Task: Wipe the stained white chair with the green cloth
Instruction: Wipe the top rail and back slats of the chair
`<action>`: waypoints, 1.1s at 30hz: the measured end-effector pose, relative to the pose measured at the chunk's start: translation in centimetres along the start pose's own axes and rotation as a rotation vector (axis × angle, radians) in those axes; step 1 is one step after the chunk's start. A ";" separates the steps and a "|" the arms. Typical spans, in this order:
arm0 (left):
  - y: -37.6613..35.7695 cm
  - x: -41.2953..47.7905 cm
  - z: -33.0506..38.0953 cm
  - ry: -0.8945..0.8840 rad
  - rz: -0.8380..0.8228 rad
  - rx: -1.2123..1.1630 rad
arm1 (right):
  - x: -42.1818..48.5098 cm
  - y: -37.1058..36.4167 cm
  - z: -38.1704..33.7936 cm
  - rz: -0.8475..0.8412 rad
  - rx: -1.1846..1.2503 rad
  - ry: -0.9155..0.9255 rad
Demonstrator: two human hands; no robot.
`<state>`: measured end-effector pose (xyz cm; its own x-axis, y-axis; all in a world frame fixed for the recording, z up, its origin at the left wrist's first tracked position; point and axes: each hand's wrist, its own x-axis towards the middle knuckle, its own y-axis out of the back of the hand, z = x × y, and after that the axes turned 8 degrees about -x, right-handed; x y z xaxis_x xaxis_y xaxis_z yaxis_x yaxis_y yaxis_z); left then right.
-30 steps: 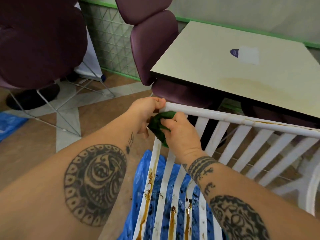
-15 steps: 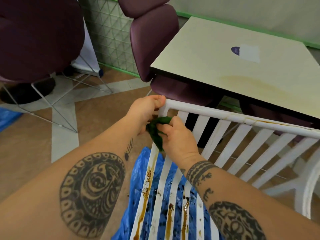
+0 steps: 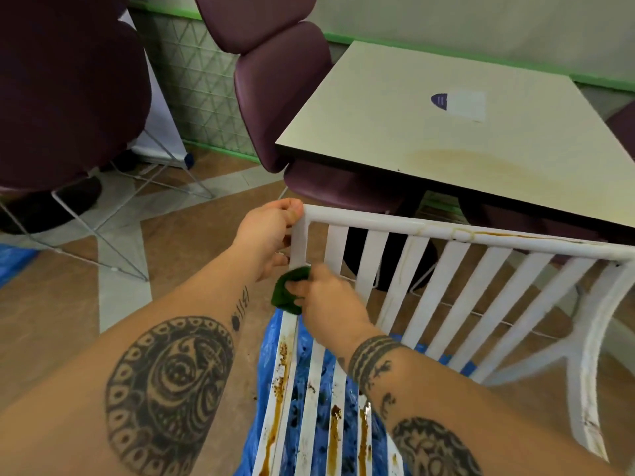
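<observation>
A white slatted chair stands in front of me, its back rail running from centre to right. Brown stains streak the seat slats at the bottom and the right part of the top rail. My left hand grips the chair's upper left corner post. My right hand holds a bunched green cloth against the leftmost slat, a little below the left hand.
A cream table with a yellowish stain stands just beyond the chair. Purple padded chairs sit behind it and at the far left. A blue plastic sheet lies on the tiled floor under the white chair.
My right hand has slid the green cloth down the left slat, away from the top corner. The left hand keeps its grip on the corner.
</observation>
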<state>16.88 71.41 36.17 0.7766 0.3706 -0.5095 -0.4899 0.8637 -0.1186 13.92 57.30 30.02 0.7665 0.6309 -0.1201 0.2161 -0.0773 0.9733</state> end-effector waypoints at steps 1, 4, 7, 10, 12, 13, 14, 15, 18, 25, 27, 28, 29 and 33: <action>0.0 0.0 -0.1 -0.008 0.005 0.003 | -0.3 -0.7 -0.4 -0.063 -0.048 0.019; -0.3 -0.1 -0.2 -0.024 0.022 0.012 | -1.6 -1.8 -1.0 -0.224 -0.127 0.031; -0.7 -0.5 -0.1 -0.035 0.067 0.012 | -2.6 -0.2 -0.5 -0.175 -0.056 -0.018; -1.1 -0.9 0.7 -0.032 0.112 0.060 | -3.3 4.2 1.6 0.083 0.097 -0.078; -1.5 -1.2 1.3 -0.093 0.164 0.201 | -3.3 7.2 3.3 0.331 0.164 -0.098; -2.2 -1.2 1.6 -0.168 0.197 0.275 | -3.1 8.7 4.3 0.452 0.172 -0.107; -2.5 -1.4 1.9 -0.267 0.243 0.311 | -2.5 9.8 4.7 0.529 0.152 -0.109; -3.1 -1.6 2.2 -0.358 0.269 0.312 | -1.7 10.5 5.1 0.555 0.105 -0.113; -5.7 -2.0 3.1 -0.491 0.240 0.247 | 1.0 10.5 6.2 0.364 -0.113 -0.131; -7.7 -2.0 0.8 -0.360 0.089 0.974 | 0.3 10.9 10.2 0.267 -0.149 -0.127; -7.4 -1.6 0.7 -0.380 0.062 0.982 | -1.0 11.6 12.1 0.271 -0.149 -0.217; -7.3 -1.6 0.8 -0.375 0.046 1.011 | -1.7 11.9 13.0 0.262 -0.167 -0.263; -7.4 -1.4 0.8 -0.369 0.034 1.058 | -2.3 12.1 14.2 0.236 -0.185 -0.319; -7.7 -1.6 1.3 -0.322 0.036 1.223 | -3.0 13.8 18.2 0.094 -0.169 -0.550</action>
<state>19.95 64.59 38.98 0.9156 0.3180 -0.2461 0.0393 0.5383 0.8418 25.65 40.31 40.21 0.9890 0.1296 -0.0718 0.0673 0.0390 0.9970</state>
